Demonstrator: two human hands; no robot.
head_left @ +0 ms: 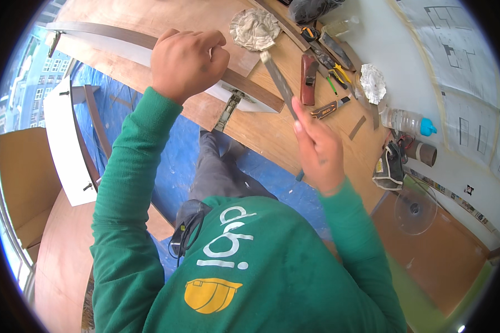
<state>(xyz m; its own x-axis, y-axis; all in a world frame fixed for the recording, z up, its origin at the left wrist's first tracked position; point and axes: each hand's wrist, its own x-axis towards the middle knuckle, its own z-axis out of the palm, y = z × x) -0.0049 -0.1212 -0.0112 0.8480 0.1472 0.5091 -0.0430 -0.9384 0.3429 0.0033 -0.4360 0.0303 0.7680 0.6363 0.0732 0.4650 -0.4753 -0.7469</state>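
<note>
In front of me a long white cabinet door [243, 97] stands on its edge on the wooden work surface, its brown upper edge facing me. A metal hinge [229, 109] is fitted near its right end. My left hand [190, 62] is closed over the door's middle, hiding part of it; what lies inside the curled fingers is hidden. My right hand [319, 152] grips a narrow, flat grey stick tool [280, 82] with a pale tip. That tip lies by the rim of a crumpled, off-white wad [255, 29] on the work surface.
A red hand plane [308, 79], a utility knife [331, 107] and yellow-handled pliers [339, 76] lie to the right. Beyond are crumpled white paper [373, 84] and a clear bottle [404, 121]. Another white door [66, 147] stands at left, by a blue floor sheet [175, 166].
</note>
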